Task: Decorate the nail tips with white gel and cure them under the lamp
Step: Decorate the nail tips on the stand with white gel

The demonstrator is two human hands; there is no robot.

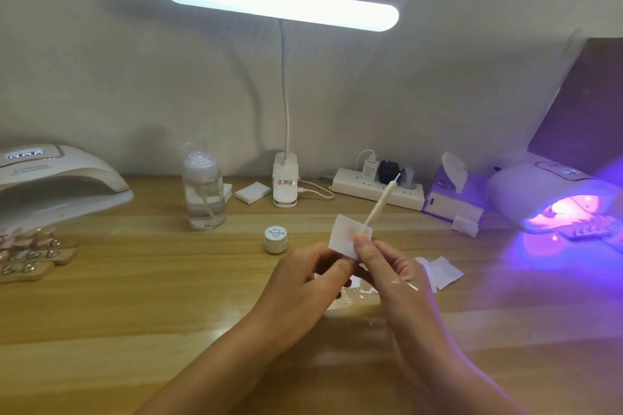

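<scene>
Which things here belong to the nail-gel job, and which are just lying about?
In use: cream-handled brush and white square wipe, held between left hand and right hand; small white gel jar; glowing purple curing lamp over a rack of nail tips.

Lying about: unlit white curing lamp; clear plastic liquid bottle; white power strip; tissue pack; loose white wipes.

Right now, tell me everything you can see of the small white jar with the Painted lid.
The small round white jar stands upright on the pale wooden table, lid closed. Its flat lid bears "Painted" in dark script. It looks like opaque glass or plastic. It sits just beyond the left hand, touching only the table.
</scene>
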